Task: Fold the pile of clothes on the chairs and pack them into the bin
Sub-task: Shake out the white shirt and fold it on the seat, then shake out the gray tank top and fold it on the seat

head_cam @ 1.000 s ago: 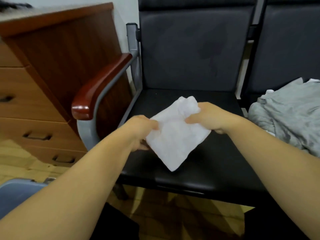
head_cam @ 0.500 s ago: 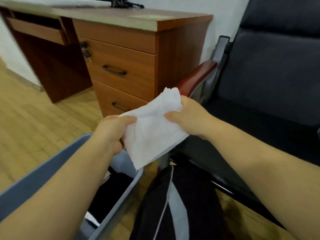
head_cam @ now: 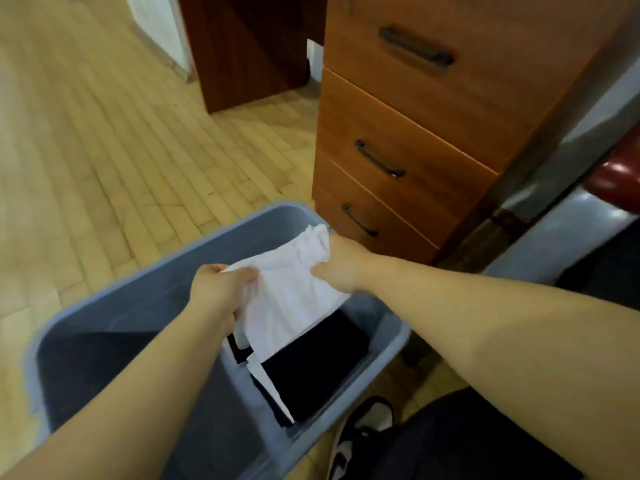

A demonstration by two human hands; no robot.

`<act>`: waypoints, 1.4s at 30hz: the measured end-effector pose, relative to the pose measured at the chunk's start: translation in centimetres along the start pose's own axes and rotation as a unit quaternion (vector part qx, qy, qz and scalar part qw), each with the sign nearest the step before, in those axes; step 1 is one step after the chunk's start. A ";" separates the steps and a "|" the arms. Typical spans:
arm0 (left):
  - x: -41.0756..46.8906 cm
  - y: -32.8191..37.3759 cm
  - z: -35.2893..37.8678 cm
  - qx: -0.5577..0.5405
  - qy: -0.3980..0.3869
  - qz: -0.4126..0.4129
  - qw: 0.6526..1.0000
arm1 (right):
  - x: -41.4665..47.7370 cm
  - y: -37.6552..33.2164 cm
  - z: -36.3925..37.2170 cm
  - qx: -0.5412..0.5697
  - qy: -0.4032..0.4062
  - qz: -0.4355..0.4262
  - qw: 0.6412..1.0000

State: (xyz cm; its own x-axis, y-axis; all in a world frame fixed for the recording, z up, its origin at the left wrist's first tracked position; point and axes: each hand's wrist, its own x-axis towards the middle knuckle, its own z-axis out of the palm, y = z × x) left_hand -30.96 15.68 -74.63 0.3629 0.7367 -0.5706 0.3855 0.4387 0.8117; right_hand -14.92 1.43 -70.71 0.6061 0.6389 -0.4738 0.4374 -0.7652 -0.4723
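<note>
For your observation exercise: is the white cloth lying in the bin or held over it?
Held over it: left hand and right hand grip the white cloth above dark clothes in the bin.
</note>
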 end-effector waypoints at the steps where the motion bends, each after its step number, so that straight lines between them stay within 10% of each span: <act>1: 1.6 -0.8 -0.5 0.006 0.017 -0.003 1.000 | 1.9 -0.4 1.1 -0.002 -0.011 0.003 1.000; 17: 5.9 -4.2 1.0 0.173 0.107 0.045 0.978 | 6.2 0.5 2.2 -0.035 -0.088 0.033 0.995; 27: -10.3 3.0 8.9 0.235 -0.142 0.246 0.930 | -10.7 2.9 -9.1 -0.107 -0.043 -0.026 0.993; 42: -42.0 1.0 32.2 0.383 -0.491 0.430 0.653 | -50.2 31.3 -12.4 0.067 0.243 0.235 0.939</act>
State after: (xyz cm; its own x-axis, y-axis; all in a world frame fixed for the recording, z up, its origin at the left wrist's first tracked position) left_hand -18.48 -31.36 -53.89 0.9492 -0.3098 -0.0551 -0.1445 -0.5845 0.7984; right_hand -23.42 -55.51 -52.50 0.9568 0.0970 -0.2740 -0.0221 -0.9156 -0.4014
